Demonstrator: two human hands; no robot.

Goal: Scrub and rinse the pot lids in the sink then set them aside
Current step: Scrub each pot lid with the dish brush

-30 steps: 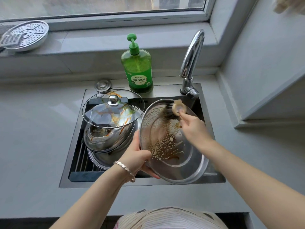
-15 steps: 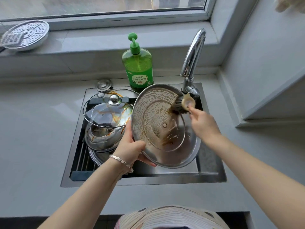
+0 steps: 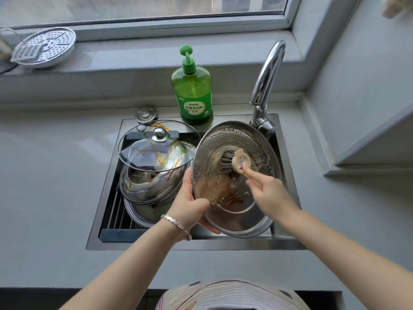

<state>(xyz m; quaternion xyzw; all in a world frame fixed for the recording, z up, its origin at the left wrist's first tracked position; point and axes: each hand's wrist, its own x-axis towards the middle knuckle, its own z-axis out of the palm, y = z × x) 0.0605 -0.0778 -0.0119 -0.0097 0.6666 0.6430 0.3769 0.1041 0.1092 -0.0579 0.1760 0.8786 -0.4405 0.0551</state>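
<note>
While the left hand [image 3: 190, 204] pinches only the soapy rim of the round stainless-steel pot lid [image 3: 223, 136] tilted over the steel sink [image 3: 201, 246] and the right hand [image 3: 268, 193] grips the cream-capped bristle brush [image 3: 233, 162], scrubbing pressure could slip it onto the stained glass lid [image 3: 154, 151] alongside

Pale grey countertop [image 3: 55, 175], rectangular stainless steel sink [image 3: 201, 246] sunk into it. Behind the basin: upright green pump bottle of dish soap [image 3: 191, 90], small round metal stopper [image 3: 146, 114] left of it, curved chrome tap [image 3: 267, 81] right. In the basin's left half: slatted metal rack [image 3: 116, 213] under stacked stained pot lids [image 3: 156, 186]. On the grey window ledge [image 3: 134, 57]: round perforated metal steamer plate [image 3: 51, 44].
</note>
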